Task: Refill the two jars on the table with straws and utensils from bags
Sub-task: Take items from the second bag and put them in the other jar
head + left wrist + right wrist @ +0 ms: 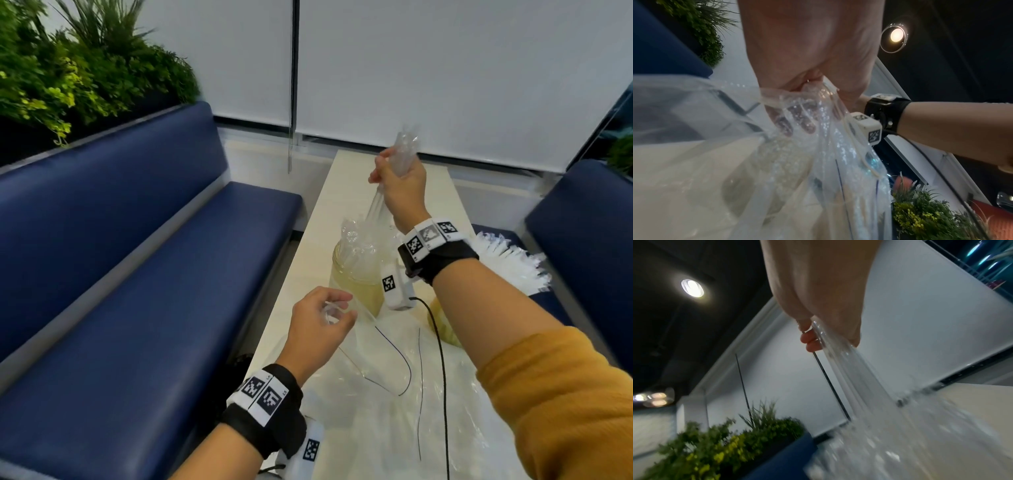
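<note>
**Straws going in, second jar still to do**

Your right hand [400, 185] is up over the far part of the table, fist wrapped round a bundle of clear wrapped straws [376, 202]. Their lower ends angle down and to the left into the glass jar [356, 274], which already has a clump of wrapped straws poking out of its mouth. The right wrist view shows the same grip, straws streaming down from the curled fingers, though the bottom is blurred.

Your left hand [320, 327] is nearer you and just left of that jar, pinching the rim of the clear plastic bag [387, 394]. From the left wrist view the fingers are curled inside the film, holding the mouth open. The bag lies slumped on the near end of the table.

Progress-wise, I'd say you're partway through jar one: some straws are in, another bundle is on its way. A second jar [442, 329] sits to the right, mostly hidden behind your right forearm, so I can't tell what's in it. A white bristly pack [510, 263] sits past your right wrist on the right; probably the utensils, but it's too unclear to call.

The surface is a narrow cream table [346, 192] running away from you, with blue padded benches [137, 274] on both sides, white roller blinds [445, 68] at the far end, and green plants [68, 68] behind the left bench.
</note>
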Available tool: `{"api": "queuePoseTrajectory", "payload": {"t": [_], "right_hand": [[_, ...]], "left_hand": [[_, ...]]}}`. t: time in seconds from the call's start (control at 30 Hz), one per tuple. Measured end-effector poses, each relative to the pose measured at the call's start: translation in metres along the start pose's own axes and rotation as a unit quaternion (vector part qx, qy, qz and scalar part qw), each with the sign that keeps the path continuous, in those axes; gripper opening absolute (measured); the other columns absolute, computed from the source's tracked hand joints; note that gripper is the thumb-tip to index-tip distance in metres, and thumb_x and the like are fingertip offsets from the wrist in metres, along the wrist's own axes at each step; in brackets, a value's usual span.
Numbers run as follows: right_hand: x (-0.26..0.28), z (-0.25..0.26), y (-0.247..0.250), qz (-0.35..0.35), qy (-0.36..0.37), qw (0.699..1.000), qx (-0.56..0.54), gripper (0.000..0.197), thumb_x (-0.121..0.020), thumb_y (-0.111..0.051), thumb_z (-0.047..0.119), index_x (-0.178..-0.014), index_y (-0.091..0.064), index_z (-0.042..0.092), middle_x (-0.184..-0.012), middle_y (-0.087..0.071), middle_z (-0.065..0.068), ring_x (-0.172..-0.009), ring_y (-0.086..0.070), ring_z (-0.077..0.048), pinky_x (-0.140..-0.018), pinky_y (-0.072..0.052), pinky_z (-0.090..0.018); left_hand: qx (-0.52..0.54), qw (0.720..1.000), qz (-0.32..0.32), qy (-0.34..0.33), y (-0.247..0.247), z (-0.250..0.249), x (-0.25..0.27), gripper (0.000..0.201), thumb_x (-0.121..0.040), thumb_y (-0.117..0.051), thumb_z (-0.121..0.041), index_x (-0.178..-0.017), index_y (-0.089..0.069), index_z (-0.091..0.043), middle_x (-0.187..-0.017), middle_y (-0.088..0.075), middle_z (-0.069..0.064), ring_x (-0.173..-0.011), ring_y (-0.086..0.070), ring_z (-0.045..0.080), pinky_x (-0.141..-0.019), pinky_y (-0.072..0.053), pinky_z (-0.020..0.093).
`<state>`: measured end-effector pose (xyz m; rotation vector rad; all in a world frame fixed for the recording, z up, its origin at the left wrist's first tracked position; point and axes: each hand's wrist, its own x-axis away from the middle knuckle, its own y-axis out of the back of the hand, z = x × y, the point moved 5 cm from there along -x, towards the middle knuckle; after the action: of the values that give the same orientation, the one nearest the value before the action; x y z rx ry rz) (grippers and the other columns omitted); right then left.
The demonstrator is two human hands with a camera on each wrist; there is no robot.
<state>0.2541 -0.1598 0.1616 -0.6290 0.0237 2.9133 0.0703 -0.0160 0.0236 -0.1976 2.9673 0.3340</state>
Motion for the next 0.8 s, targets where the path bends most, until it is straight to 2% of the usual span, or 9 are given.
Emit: {"api": "queuePoseTrajectory", "payload": {"t": [0.1,0.2,0.37,0.43,0.5,0.6,0.7,0.73,0.8], "right_hand": [[-0.011,0.016,-0.006,0.045,-0.007,0.999,0.006,0.016,-0.097,-0.060,0.010,-0.095,-0.062,0.027,-0.084,-0.068,-0.010,-0.077,-0.070,-0.018,-0.063,-0.052,-0.026],[-0.005,-0.002,-0.006,0.078,-0.053,0.995,0.041,0.019,-0.094,-0.060,0.010,-0.096,-0.064,0.029,-0.084,-0.073,-0.008,-0.086,-0.075,-0.021,-0.068,-0.050,-0.033],[0.016,-0.060,0.009,0.057,-0.118,0.989,0.068,0.019,-0.074,-0.079,0.019,-0.090,-0.071,0.027,-0.099,-0.075,-0.013,-0.098,-0.072,-0.029,-0.092,-0.056,-0.050],[0.022,-0.074,0.012,0.048,-0.126,0.988,0.071,0.020,-0.071,-0.083,0.024,-0.088,-0.073,0.025,-0.100,-0.076,-0.011,-0.100,-0.071,-0.027,-0.097,-0.054,-0.052],[0.022,-0.076,0.014,0.028,-0.122,0.990,0.073,0.021,-0.075,-0.085,0.020,-0.094,-0.076,0.021,-0.100,-0.076,-0.007,-0.099,-0.072,-0.023,-0.098,-0.054,-0.050],[0.017,-0.055,0.018,-0.005,-0.036,0.995,0.093,0.054,-0.067,-0.091,0.022,-0.115,-0.067,0.026,-0.109,-0.073,0.002,-0.102,-0.070,-0.016,-0.094,-0.057,-0.038],[0.008,-0.022,0.020,-0.024,0.083,0.990,0.108,0.089,-0.063,-0.089,0.011,-0.134,-0.040,0.035,-0.112,-0.063,-0.001,-0.096,-0.068,-0.013,-0.079,-0.058,-0.023],[0.004,-0.014,0.020,-0.020,0.109,0.988,0.104,0.092,-0.064,-0.087,0.008,-0.135,-0.037,0.037,-0.113,-0.061,-0.002,-0.095,-0.069,-0.015,-0.075,-0.059,-0.023],[-0.003,-0.002,0.019,-0.005,0.156,0.977,0.142,0.077,-0.068,-0.081,0.006,-0.131,-0.047,0.034,-0.113,-0.062,0.000,-0.097,-0.067,-0.014,-0.071,-0.060,-0.026]], "left_hand": [[0.009,1.000,0.002,0.012,-0.002,0.003,-0.002,0.021,-0.086,-0.077,-0.019,-0.106,-0.070,-0.021,-0.101,-0.070,-0.006,-0.087,-0.067,0.000,-0.073,-0.053,0.012],[0.015,1.000,0.005,0.014,-0.005,0.004,-0.002,0.021,-0.086,-0.077,-0.018,-0.106,-0.071,-0.019,-0.101,-0.070,-0.006,-0.087,-0.067,-0.002,-0.073,-0.052,0.010],[0.023,1.000,0.007,0.011,-0.005,0.001,-0.003,0.019,-0.087,-0.076,-0.016,-0.105,-0.071,-0.019,-0.102,-0.069,-0.006,-0.088,-0.066,-0.002,-0.073,-0.052,0.010],[0.020,1.000,0.000,0.011,-0.003,0.001,-0.004,0.018,-0.088,-0.075,-0.017,-0.105,-0.071,-0.021,-0.102,-0.069,-0.008,-0.089,-0.066,-0.004,-0.073,-0.051,0.008],[0.020,1.000,-0.002,0.012,-0.002,0.002,-0.004,0.018,-0.088,-0.075,-0.017,-0.105,-0.071,-0.021,-0.102,-0.069,-0.008,-0.090,-0.066,-0.004,-0.073,-0.051,0.008],[0.019,1.000,0.000,0.017,-0.002,0.002,-0.005,0.018,-0.088,-0.075,-0.018,-0.105,-0.071,-0.021,-0.102,-0.069,-0.008,-0.090,-0.065,-0.006,-0.072,-0.051,0.007],[0.020,1.000,0.004,0.019,-0.004,0.002,-0.006,0.019,-0.088,-0.076,-0.018,-0.105,-0.071,-0.020,-0.102,-0.070,-0.007,-0.090,-0.066,-0.006,-0.073,-0.051,0.008],[0.021,1.000,0.007,0.019,-0.004,0.002,-0.006,0.019,-0.087,-0.076,-0.017,-0.106,-0.071,-0.020,-0.102,-0.070,-0.007,-0.090,-0.066,-0.005,-0.073,-0.052,0.008],[0.024,0.999,0.010,0.019,-0.006,0.001,-0.007,0.019,-0.087,-0.076,-0.017,-0.105,-0.071,-0.020,-0.102,-0.070,-0.007,-0.090,-0.066,-0.004,-0.074,-0.052,0.009]]}}
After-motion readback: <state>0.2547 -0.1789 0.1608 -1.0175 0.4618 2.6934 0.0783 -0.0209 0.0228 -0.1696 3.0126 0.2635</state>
